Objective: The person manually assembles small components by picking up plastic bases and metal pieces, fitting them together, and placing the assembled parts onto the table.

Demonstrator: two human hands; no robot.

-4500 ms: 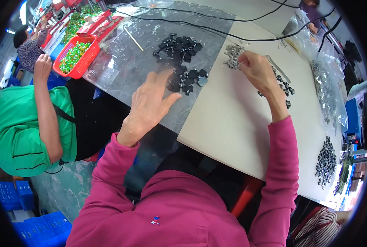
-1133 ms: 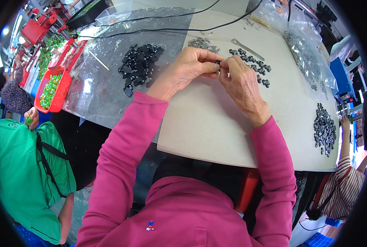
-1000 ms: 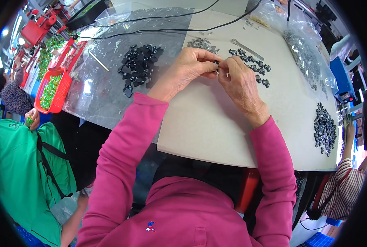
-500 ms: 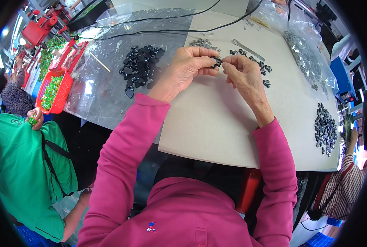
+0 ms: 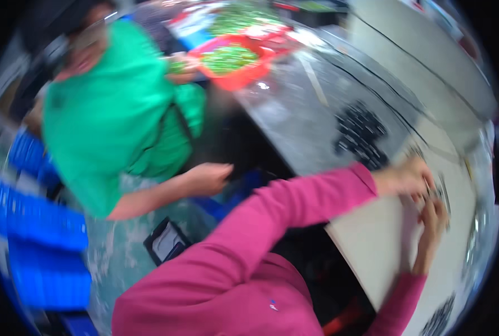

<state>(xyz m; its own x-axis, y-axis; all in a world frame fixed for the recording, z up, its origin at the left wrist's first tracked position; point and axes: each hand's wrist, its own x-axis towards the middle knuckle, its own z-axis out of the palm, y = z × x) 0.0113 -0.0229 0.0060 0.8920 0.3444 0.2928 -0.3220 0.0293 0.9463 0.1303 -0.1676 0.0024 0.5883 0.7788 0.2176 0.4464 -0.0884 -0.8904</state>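
Motion smears the whole picture. My left hand (image 5: 409, 176) and my right hand (image 5: 433, 215) meet fingertip to fingertip over the pale board (image 5: 367, 235), at the right of the view. Both are closed in a pinch around a small dark part (image 5: 428, 194), mostly hidden by the fingers. Just left of my left hand, a pile of small black parts (image 5: 361, 134) lies on the grey tabletop (image 5: 294, 134). Beyond my fingers, blur hides the detail of what lies on the board.
A co-worker in a green shirt (image 5: 109, 123) sits at the left beside a red basket (image 5: 232, 79) of green pieces. Blue crates (image 5: 45, 224) stack at far left. A pale stick (image 5: 315, 81) and dark cables (image 5: 372, 84) cross the table. Another dark pile (image 5: 440, 316) sits lower right.
The view has swung left, so the hands and table appear farther right and the co-worker and crates fill the left. My hands stay together at the small part.
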